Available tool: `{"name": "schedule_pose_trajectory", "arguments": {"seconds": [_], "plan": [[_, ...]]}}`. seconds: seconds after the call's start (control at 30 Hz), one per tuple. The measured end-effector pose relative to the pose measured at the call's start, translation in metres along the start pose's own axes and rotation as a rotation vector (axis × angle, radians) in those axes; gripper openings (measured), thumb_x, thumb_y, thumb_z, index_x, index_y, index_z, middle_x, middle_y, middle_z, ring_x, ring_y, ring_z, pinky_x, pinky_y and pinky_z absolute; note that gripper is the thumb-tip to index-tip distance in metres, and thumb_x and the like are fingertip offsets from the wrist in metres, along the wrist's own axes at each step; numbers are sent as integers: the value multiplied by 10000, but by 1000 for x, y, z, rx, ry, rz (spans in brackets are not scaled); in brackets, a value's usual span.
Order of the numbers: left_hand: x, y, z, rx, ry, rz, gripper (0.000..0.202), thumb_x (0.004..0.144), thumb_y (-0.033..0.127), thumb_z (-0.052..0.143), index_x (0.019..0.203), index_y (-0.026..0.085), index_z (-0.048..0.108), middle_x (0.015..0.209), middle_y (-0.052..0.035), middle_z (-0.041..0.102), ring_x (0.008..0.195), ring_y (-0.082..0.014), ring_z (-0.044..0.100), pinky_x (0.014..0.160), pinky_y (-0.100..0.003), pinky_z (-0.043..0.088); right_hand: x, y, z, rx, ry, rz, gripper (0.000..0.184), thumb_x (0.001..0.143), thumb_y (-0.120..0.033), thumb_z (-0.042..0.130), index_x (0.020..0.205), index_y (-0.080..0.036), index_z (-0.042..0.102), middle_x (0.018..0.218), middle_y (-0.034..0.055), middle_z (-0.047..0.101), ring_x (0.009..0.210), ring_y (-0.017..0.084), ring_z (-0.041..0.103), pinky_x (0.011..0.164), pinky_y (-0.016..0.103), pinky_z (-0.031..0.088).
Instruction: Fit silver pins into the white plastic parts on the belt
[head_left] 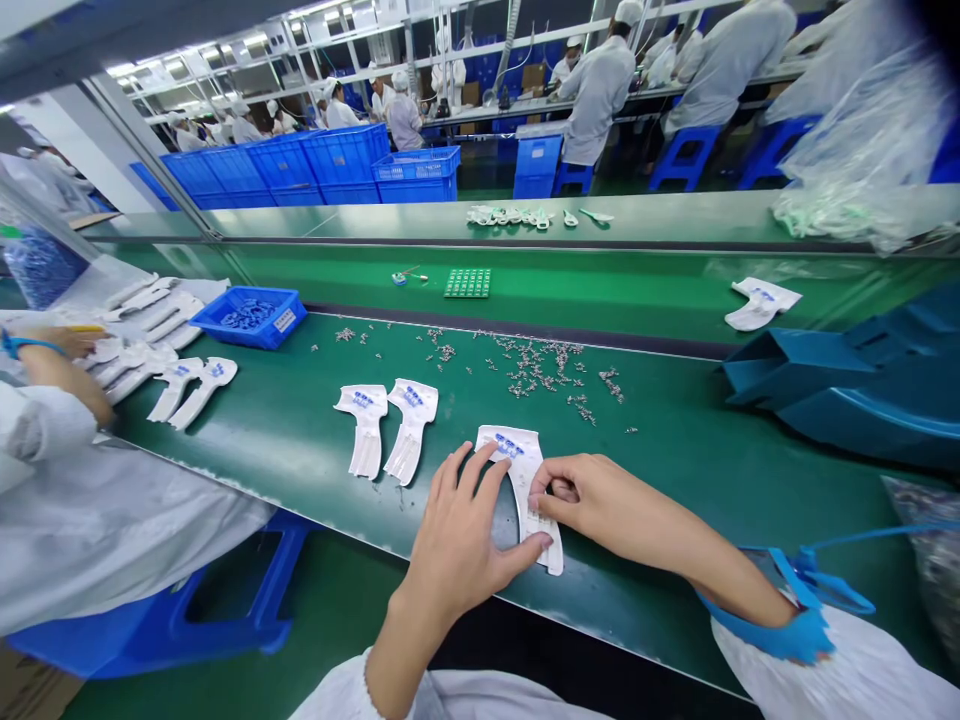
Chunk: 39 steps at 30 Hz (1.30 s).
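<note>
Our left hand (457, 540) lies open with fingers spread, our right hand (600, 490) bunches narrowly on the edge of the white blue-printed piece (514, 450) on the green conveyor belt (660, 490), and we do best keeping it flat.

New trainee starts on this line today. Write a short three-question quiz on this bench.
1. True or false: the left hand and the right hand both touch the white printed cutout.
2. Multiple choice: what lies scattered on the green work surface beyond the hands? A) small metal parts; B) loose coins; C) glass beads.
3. Short answer: which of the person's hands has the blue cuff at its wrist?

Key: 1. True. 2. A. 3. The right hand.
</note>
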<state>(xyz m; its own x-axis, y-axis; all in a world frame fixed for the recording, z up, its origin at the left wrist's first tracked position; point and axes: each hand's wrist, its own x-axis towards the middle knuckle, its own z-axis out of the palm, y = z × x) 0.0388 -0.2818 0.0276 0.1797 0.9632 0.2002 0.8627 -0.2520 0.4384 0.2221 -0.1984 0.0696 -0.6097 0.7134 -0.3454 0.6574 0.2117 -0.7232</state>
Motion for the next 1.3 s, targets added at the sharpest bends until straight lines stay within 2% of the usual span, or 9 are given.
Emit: {"name": "schedule_pose_trajectory", "arguments": {"seconds": [0.37,0.57,0.7,0.8,0.9,0.97,1.03,1.13,1.3], "plan": [[2,1,-2,-7,-37,-13,689,795,520,714,1357,221,449,1498,-110,437,1428,-371,313,1136,-566,340,-1,2,4,-80,51,-3,84,877,-337,561,868,-255,546,684,-35,550,637,165,488,554,266,300],[2,2,-2,-5,-35,-32,698,781,546,719,1344,234,451,1491,-93,443,1430,-364,308,1139,-560,341,3,10,4,-25,22,-9,128,863,-300,585,878,-247,468,682,-51,562,639,157,506,560,264,316],[3,3,-2,-5,-26,-49,682,791,538,714,1340,234,449,1489,-90,444,1434,-357,299,1143,-550,342,8,8,1,28,-2,-40,142,857,-302,607,890,-232,488,642,-59,536,614,145,486,546,260,316],[3,3,-2,-3,-11,-65,664,799,511,714,1336,224,447,1480,-106,443,1433,-356,301,1138,-549,349,7,12,-13,94,-38,-70,171,884,-386,580,916,-219,560,600,-58,510,571,141,469,525,258,325],[2,3,-2,0,2,-77,652,811,492,705,1338,214,441,1481,-117,434,1436,-353,297,1140,-546,349,4,35,-37,52,152,-34,277,916,-465,505,950,-221,632,660,-9,599,619,171,550,561,277,387],[2,2,-2,-1,0,-79,653,818,500,694,1345,214,434,1489,-115,424,1439,-349,292,1141,-540,352,3,59,-53,-117,393,41,270,903,-435,515,1000,-225,654,813,50,682,750,223,629,647,316,436],[1,2,-1,2,-1,-78,654,826,509,682,1352,216,427,1496,-112,417,1441,-344,290,1143,-534,352,1,83,-63,-281,508,155,259,862,-389,566,1028,-214,661,948,105,701,845,274,659,693,354,457],[2,1,0,15,2,-71,646,839,506,669,1357,213,418,1499,-112,414,1441,-337,289,1149,-531,344,1,101,-66,-335,393,272,214,811,-371,637,961,-222,664,920,93,718,814,281,672,647,350,468],[2,0,1,26,1,-64,635,854,490,659,1365,211,404,1501,-115,413,1437,-335,299,1140,-529,355,4,90,-57,-336,279,231,69,827,-246,584,824,-235,652,780,29,724,751,224,672,610,302,455]]}}
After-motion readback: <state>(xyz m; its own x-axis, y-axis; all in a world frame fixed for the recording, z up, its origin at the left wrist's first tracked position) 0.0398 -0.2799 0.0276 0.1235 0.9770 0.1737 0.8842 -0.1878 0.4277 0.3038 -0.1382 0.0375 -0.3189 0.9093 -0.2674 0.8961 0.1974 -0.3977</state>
